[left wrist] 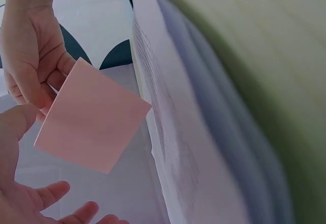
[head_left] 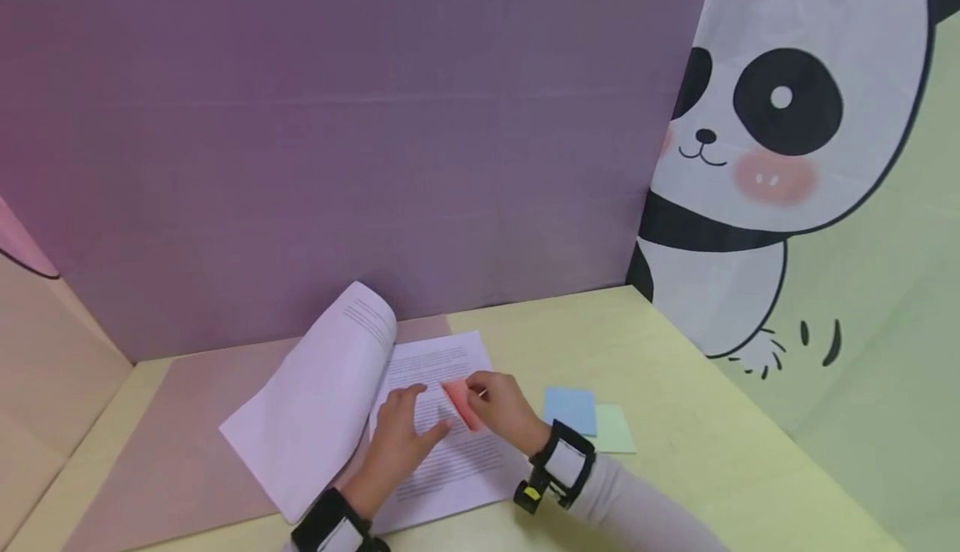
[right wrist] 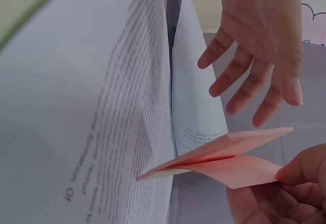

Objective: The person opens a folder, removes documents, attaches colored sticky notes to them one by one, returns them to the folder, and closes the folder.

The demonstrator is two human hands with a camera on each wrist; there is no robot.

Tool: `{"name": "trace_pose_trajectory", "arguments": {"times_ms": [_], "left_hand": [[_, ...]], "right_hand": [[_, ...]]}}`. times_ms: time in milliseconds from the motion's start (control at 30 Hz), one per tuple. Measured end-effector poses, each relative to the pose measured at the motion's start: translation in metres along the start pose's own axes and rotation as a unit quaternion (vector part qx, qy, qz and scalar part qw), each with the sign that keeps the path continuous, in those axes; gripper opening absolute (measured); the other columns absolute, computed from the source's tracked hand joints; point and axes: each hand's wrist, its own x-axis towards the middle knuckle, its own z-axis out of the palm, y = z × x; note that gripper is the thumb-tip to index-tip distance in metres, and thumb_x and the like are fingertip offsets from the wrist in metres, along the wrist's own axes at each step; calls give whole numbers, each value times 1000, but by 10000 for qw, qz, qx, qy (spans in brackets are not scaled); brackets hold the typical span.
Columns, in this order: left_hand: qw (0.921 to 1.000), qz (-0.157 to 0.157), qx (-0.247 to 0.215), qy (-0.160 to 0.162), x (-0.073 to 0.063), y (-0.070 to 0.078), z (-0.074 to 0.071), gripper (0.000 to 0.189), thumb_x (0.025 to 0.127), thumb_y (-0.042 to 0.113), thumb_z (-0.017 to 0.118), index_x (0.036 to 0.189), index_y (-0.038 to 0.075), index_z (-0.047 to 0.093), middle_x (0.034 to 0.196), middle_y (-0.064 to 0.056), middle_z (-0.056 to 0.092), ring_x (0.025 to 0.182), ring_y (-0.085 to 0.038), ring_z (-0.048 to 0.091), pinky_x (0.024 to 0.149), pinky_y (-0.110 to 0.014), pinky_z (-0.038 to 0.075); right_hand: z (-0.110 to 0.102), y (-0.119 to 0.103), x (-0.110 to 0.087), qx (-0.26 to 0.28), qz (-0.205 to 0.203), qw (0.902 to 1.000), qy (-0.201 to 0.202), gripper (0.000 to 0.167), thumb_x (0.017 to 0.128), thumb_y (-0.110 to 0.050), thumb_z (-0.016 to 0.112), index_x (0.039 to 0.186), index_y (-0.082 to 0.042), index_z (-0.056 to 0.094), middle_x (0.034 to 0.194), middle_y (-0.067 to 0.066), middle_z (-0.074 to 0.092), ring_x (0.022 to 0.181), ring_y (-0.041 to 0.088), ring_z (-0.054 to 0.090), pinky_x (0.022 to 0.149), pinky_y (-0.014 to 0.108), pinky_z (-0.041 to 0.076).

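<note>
My right hand point(head_left: 508, 412) pinches a pink sticky note pad point(head_left: 461, 402) above a printed page point(head_left: 442, 469). In the right wrist view, thumb and fingers grip one corner of a leaf point(right wrist: 244, 172) that stands apart from the thicker part of the pad; the two meet at the far edge. From the left wrist view the pad shows its flat pink square face point(left wrist: 91, 117). My left hand point(head_left: 401, 444) hovers just left of the pad over the page, fingers spread and holding nothing.
Left of the page, a turned stack of sheets point(head_left: 315, 410) curls up from the booklet. It lies on a mauve mat point(head_left: 180, 452). To the right, a blue sticky note pad point(head_left: 570, 410) overlaps a green one point(head_left: 615, 431) on the pale table point(head_left: 690, 444). A purple partition point(head_left: 337, 135) stands behind.
</note>
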Motion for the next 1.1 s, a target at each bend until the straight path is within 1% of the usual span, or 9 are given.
{"name": "trace_pose_trajectory", "arguments": {"times_ms": [100,200,300,400,600,733,900,1033,1100], "left_hand": [[9998,-193,-38,-104,1,1,2,59,72,33,72,114,-2,50,106,-21,52,99,-36,49,82,-49,40],[9992,-338,-81,-173,1,2,3,60,72,33,71,116,-1,50,107,-21,51,100,-36,48,82,-49,40],[9992,-359,-42,-173,1,2,3,58,72,31,71,115,-2,50,106,-21,51,99,-36,49,82,-49,40],[9994,-331,28,-92,1,2,4,55,72,30,72,112,-2,52,104,-21,53,98,-36,50,82,-48,40],[9996,-228,121,134,1,2,6,52,70,35,73,105,0,57,101,-18,54,95,-35,51,79,-47,41],[9991,-283,215,226,2,3,7,53,68,39,73,101,0,58,99,-18,54,92,-35,51,75,-45,42],[9988,-414,215,146,2,5,8,60,64,42,75,102,0,57,101,-19,53,93,-35,51,72,-45,44],[9988,-451,178,35,2,6,8,60,63,40,76,105,1,56,104,-20,52,95,-35,50,73,-45,44],[9990,-411,172,13,2,7,8,60,63,38,77,105,0,55,105,-20,52,95,-34,50,73,-45,44]], "right_hand": [[2,-2,-1,67,-7,10000,-5,10,79,0,55,82,1,64,75,9,64,64,10,54,54,16,44],[4,-1,-3,122,-103,9999,30,10,79,1,55,82,2,64,75,9,65,64,11,55,54,17,45],[5,-1,-4,170,-110,9998,43,10,79,2,55,83,2,64,77,10,65,65,10,56,55,16,45],[6,0,-4,215,-139,9997,60,11,79,2,54,84,2,64,77,10,65,63,9,54,55,16,45],[6,0,-5,190,-244,9994,164,10,80,2,55,84,1,65,76,9,66,62,7,53,54,15,44],[7,-2,-6,241,-267,9993,134,10,79,2,56,84,1,65,76,9,66,63,8,55,55,16,45],[7,-4,-7,325,-210,9992,23,10,80,1,57,86,-1,66,75,7,65,61,5,51,53,15,44],[8,-4,-8,332,-369,9987,69,10,80,1,58,85,-1,66,73,5,65,60,4,49,52,15,43],[8,-5,-9,323,-454,9984,95,9,79,1,58,84,-1,66,72,5,65,60,3,50,53,15,43]]}}
